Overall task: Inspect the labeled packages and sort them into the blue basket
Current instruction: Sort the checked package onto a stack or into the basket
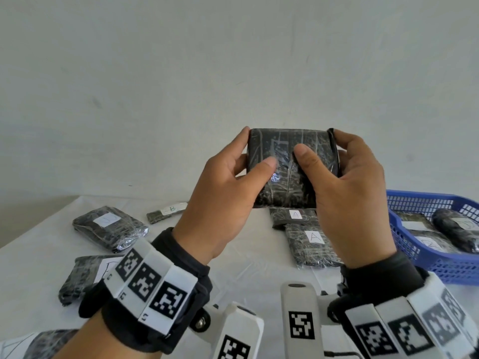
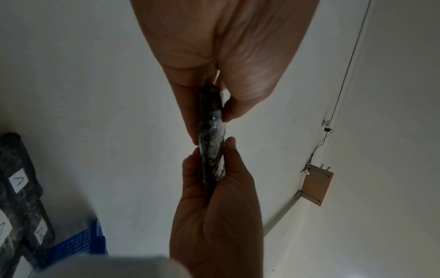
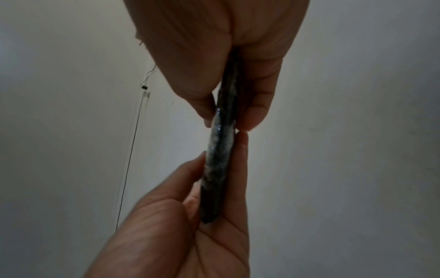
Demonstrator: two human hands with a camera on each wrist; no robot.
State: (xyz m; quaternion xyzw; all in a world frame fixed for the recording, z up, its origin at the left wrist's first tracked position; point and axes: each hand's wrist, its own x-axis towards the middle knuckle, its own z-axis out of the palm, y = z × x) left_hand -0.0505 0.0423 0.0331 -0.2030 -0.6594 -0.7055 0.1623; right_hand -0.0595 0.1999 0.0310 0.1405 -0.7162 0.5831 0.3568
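Observation:
I hold a flat black plastic-wrapped package upright in the air above the table, both hands on it. My left hand grips its left side, thumb on the near face and fingers behind. My right hand grips the right side the same way. The face turned toward me shows no label. The wrist views show the package edge-on, pinched between thumbs and fingers of the left hand and right hand. The blue basket stands on the table at the right.
On the white table lie two packages labelled A, a small one labelled B and more wrapped packages at the left. Labelled packages lie in the basket. A plain wall stands behind.

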